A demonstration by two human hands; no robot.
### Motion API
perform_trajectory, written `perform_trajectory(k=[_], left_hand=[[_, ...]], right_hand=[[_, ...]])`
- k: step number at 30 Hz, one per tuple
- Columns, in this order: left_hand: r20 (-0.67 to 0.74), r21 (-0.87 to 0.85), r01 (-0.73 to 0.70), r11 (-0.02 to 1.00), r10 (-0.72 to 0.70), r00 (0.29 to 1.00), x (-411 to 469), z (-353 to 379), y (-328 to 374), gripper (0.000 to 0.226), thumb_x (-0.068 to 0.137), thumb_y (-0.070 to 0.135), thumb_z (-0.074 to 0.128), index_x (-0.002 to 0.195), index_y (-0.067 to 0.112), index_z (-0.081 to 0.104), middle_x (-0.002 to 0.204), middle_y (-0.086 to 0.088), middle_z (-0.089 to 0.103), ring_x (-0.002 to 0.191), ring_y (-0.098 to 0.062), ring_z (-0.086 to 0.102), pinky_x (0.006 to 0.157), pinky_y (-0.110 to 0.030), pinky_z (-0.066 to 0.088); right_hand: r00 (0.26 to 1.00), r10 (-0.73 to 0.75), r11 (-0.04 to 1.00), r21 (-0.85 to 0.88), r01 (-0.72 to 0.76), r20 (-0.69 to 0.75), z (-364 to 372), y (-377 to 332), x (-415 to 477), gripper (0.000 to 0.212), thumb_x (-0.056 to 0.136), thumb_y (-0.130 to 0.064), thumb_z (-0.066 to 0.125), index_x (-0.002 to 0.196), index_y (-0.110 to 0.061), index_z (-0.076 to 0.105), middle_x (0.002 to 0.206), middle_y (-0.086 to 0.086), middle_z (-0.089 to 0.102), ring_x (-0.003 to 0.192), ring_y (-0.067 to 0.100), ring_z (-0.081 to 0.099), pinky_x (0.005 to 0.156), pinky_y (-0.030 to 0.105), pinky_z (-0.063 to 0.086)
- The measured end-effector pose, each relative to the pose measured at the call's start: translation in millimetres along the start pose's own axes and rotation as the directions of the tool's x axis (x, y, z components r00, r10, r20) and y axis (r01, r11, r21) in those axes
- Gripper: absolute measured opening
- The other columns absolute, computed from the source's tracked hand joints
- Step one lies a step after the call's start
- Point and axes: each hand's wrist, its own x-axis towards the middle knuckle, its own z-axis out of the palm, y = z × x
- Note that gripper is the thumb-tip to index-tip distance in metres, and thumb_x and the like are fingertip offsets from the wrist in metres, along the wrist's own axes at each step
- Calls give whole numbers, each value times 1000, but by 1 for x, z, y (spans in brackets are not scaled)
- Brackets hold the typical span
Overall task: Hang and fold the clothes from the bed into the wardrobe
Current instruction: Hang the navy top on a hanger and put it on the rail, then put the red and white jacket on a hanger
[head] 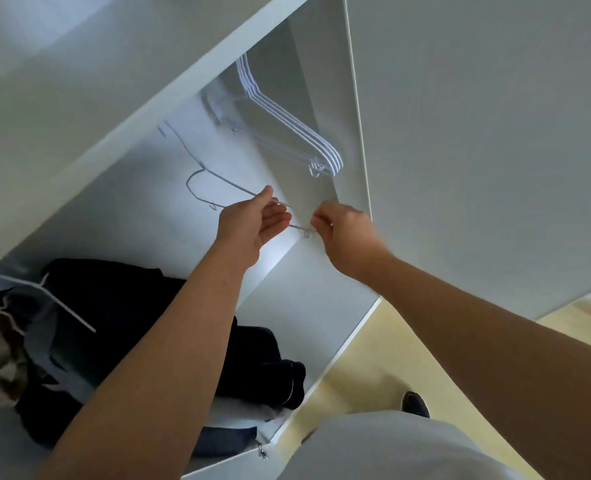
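Both my hands reach into the open white wardrobe. My left hand holds the shoulder wire of a thin white hanger, thumb on top and fingers under it. My right hand pinches the same hanger at its right end, fingers curled. The hanger carries no garment. Several empty white hangers hang together further in, near the right wall. Dark clothes hang at the lower left of the wardrobe, partly behind my left forearm.
The open wardrobe door stands close on the right of my right hand. A grey and tan garment hangs at the far left edge. Pale yellow floor and a dark shoe show below.
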Motion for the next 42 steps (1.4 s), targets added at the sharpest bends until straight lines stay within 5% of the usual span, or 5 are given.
perform_trajectory(k=[9,15,26,31,42], left_hand=[[138,-69,379,923,-367,920,-5,16,-77,15,102,7,57,89,-2,57,78,-16,70,64,-22,72,54,-27,59],[246,424,456,783,-584,774,-82,78,-156,17,100,4,48,85,2,55,60,-12,66,49,-20,65,47,-23,55],[460,872,-129,471,-705,540,-283,221,-266,41,102,45,50,104,5,56,84,-15,67,60,-25,65,61,-31,55],[493,867,-181,464,-747,446,-398,297,-329,54,103,49,50,120,-2,52,104,-20,62,67,-28,64,60,-33,55],[547,836,-248,489,-712,441,-569,462,-427,33,100,33,58,125,16,44,122,-20,45,67,-27,66,51,-32,56]], right_hand=[[988,133,987,-76,-139,-81,-25,21,-91,21,104,-20,46,102,-8,62,91,6,61,81,31,56,75,46,51],[896,263,941,-110,-320,-357,-78,33,-191,30,101,-19,53,73,-6,52,67,5,55,62,29,47,57,38,41],[484,435,789,63,-611,-759,-210,68,-386,61,89,-20,67,46,-19,22,39,-2,22,42,15,21,44,29,21],[175,474,704,252,-664,-863,-296,95,-511,59,91,-28,65,46,-16,29,37,-2,30,42,16,33,43,23,24],[-244,463,640,512,-573,-852,-437,145,-705,56,89,-30,66,47,-15,33,40,-5,30,46,14,28,52,31,29]])
